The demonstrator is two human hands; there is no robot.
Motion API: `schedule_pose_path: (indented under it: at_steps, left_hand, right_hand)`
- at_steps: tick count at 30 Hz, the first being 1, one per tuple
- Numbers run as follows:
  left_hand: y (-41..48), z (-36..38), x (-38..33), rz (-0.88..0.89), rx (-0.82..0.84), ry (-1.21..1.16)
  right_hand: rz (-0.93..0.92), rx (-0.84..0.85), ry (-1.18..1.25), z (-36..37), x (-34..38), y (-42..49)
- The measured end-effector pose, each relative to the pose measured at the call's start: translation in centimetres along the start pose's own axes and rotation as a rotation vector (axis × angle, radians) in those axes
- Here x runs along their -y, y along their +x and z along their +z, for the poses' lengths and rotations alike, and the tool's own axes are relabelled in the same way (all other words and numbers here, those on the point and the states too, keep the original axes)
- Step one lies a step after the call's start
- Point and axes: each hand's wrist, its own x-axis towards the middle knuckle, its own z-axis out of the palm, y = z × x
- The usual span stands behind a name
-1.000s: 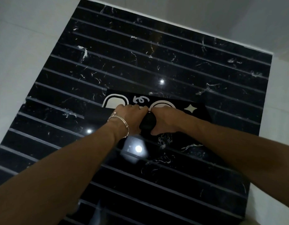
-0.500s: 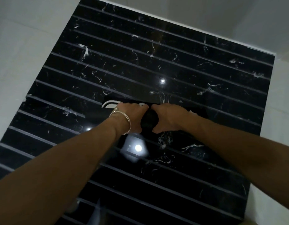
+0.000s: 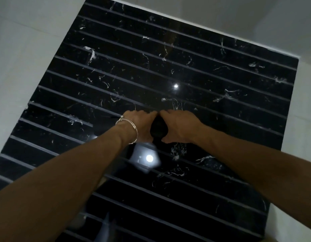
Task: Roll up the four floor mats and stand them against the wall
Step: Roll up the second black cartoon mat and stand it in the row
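Note:
A black floor mat point(image 3: 158, 128) lies rolled into a dark tube on the glossy black striped floor, only a short piece of it showing between my hands. My left hand point(image 3: 139, 124), with a thin silver bangle at the wrist, is closed over the roll from the left. My right hand point(image 3: 179, 126) is closed over it from the right, fingertips almost meeting the left hand's at the top. No white pattern of the mat shows. The roll's ends are hard to tell from the dark floor.
The black marble-look floor panel point(image 3: 168, 67) with thin grey lines fills the middle. Pale floor or wall point(image 3: 20, 58) borders it on the left, and pale wall point(image 3: 306, 102) on the right and at the top. A lamp's reflection point(image 3: 148, 158) glares just below my hands.
The flat end of the mat with its white shapes has been rolled under my hands and is gone from sight. Both hands moved slightly away from me.

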Motion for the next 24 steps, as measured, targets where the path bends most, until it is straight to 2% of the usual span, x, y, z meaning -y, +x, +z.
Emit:
schedule_pose_path:
  at_steps: [2,4,8,10,13,17,20,24]
  left_hand:
    - [-0.2,-0.2,0.5,-0.030,0.010,-0.035]
    - [-0.5,-0.2,0.9,-0.032,-0.025,-0.055]
    - [-0.2,0.5,0.9,0.108,-0.247,0.043]
    - [0.2,0.2,0.5,0.120,-0.211,0.099]
    - [0.3,-0.4,0.3,0.072,-0.092,0.101]
    - [-0.2,-1.2,1.1,-0.044,0.053,-0.142]
    - [-0.3,-1.2,1.4,-0.010,0.063,-0.177]
    - [0.0,-1.0,0.9,0.083,-0.054,0.022]
  right_hand:
    - [-0.014,-0.053,-0.033,0.3,0.6,0.3]
    - [0.000,-0.030,0.009,0.1,0.8,0.6]
    - [0.064,0.256,0.301,-1.8,-0.5,1.0]
    - [0.076,0.372,0.417,-2.1,-1.1,1.1]
    - [0.063,0.290,0.363,-1.7,-0.9,0.9]
    - [-0.058,0.043,-0.022,-1.5,-0.4,0.8]
    - [-0.023,0.099,-0.006,-1.8,-0.2,0.9]
    - [0.053,0.233,0.193,-2.3,-1.0,0.8]
